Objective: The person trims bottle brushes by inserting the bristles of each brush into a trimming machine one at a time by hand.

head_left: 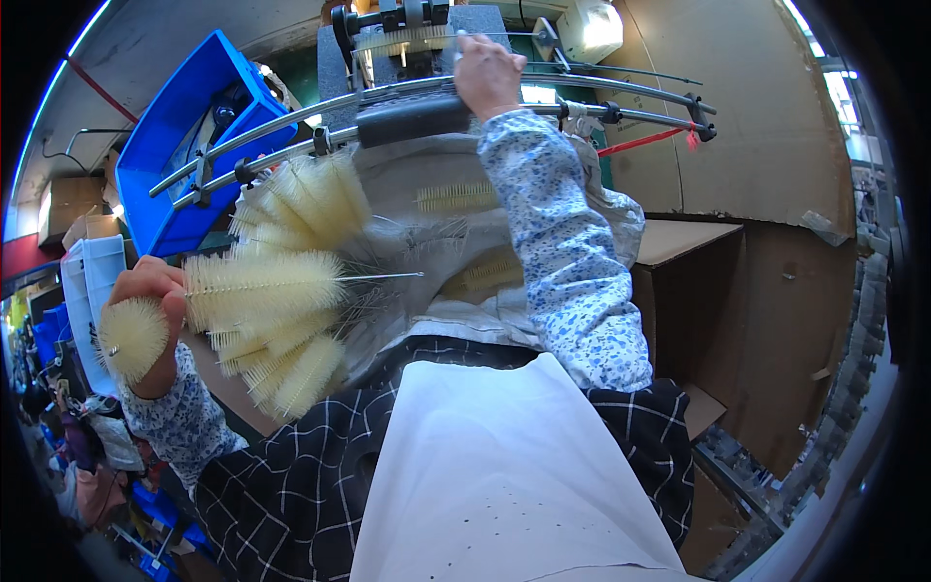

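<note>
Brush point(262, 289) is held at left of the frame by the left hand point(150, 283), fingers curled closed at its bristled end, presumably to leave the stem free. At upper centre, the right hand point(488, 76) is placed against the machine point(415, 118), fingers bent; grip cannot be told. Loose brushes point(320, 199) are fanned beside the cloth point(417, 158), perhaps for easy reach.

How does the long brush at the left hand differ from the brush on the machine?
The long brush looks thick; the machine brush looks thinner. The long brush is nearer the body; the machine brush lies farther away, beside the right hand. Both have pale bristles.
</note>
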Motion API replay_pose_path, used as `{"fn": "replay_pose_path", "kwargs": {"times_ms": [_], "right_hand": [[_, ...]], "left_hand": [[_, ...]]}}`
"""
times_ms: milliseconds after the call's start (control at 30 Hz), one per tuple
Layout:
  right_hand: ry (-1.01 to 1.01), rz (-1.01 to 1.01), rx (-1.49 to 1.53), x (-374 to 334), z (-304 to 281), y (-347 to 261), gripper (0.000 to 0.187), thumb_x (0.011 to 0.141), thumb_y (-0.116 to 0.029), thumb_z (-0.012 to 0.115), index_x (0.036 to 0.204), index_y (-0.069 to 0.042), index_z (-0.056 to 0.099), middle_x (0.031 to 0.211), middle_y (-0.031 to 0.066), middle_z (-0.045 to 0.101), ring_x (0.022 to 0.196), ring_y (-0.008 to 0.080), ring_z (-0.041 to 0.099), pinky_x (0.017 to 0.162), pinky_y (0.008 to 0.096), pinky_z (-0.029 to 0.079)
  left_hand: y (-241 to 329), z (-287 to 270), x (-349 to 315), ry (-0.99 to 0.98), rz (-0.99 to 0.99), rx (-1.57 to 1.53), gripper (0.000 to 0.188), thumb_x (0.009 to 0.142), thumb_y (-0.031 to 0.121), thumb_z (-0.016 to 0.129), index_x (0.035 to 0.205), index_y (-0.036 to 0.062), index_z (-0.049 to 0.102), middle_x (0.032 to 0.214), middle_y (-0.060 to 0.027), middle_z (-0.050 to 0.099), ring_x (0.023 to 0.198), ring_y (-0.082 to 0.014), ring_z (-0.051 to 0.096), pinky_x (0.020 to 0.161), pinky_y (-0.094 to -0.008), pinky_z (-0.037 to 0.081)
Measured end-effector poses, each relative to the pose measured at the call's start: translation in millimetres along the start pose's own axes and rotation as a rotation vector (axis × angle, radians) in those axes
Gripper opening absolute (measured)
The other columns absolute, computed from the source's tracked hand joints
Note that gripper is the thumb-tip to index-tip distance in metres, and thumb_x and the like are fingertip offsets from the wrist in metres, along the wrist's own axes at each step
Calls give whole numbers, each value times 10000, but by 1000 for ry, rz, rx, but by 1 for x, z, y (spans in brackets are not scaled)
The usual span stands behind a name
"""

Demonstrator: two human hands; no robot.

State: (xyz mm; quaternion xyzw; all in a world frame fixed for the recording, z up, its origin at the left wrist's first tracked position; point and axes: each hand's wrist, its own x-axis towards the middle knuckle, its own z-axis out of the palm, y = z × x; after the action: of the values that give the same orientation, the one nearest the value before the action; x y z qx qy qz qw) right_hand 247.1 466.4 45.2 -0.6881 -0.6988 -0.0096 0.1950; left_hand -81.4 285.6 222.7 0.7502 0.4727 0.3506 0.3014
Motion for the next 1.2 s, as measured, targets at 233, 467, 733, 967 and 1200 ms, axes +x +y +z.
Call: {"fn": "replay_pose_path", "kwargs": {"times_ms": [233, 467, 733, 967, 1200], "right_hand": [[60, -3, -22, 9, -17, 89, 283, 749, -201, 495, 1019, -165, 573, 982, 51, 581, 890, 249, 562, 756, 438, 390], [-98, 26, -248, 51, -36, 137, 307, 795, -344, 446, 1057, -231, 562, 1067, 106, 542, 949, 296, 525, 820, 362, 407], [-601, -117, 375, 0, -125, 177, 322, 813, -233, 503, 1098, -82, 518, 1042, 119, 553, 948, 211, 527, 799, 308, 419], [-1001, -480, 752, -90, -131, 33, 454, 828, -313, 493, 1202, -74, 401, 1079, 103, 505, 1011, 204, 473, 874, 317, 383], [-1380, -20, 1852, -157, -108, -68, 503, 836, -378, 473, 1190, -42, 351, 1019, 47, 463, 931, 103, 458, 786, 246, 400]], "left_hand": [[-5, -7, -8, 62, -106, -40, 217, 759, 201, 619, 776, 35, 480, 730, -78, 537, 653, -131, 463, 594, -244, 361], [-5, 0, 7, 144, -86, 102, 83, 757, 70, 580, 801, 14, 536, 753, -40, 538, 670, -96, 491, 608, -213, 389], [1, 15, 24, 89, -201, -156, 99, 751, 52, 590, 828, 8, 545, 740, -24, 550, 639, -85, 511, 578, -199, 402], [16, 75, 44, 6, -47, -95, 82, 756, 55, 585, 799, 9, 533, 745, -49, 562, 627, -97, 514, 564, -210, 409], [26, 83, 33, -140, 61, 38, 83, 751, 35, 582, 812, 5, 535, 738, -71, 574, 686, -122, 541, 612, -232, 429]]}}
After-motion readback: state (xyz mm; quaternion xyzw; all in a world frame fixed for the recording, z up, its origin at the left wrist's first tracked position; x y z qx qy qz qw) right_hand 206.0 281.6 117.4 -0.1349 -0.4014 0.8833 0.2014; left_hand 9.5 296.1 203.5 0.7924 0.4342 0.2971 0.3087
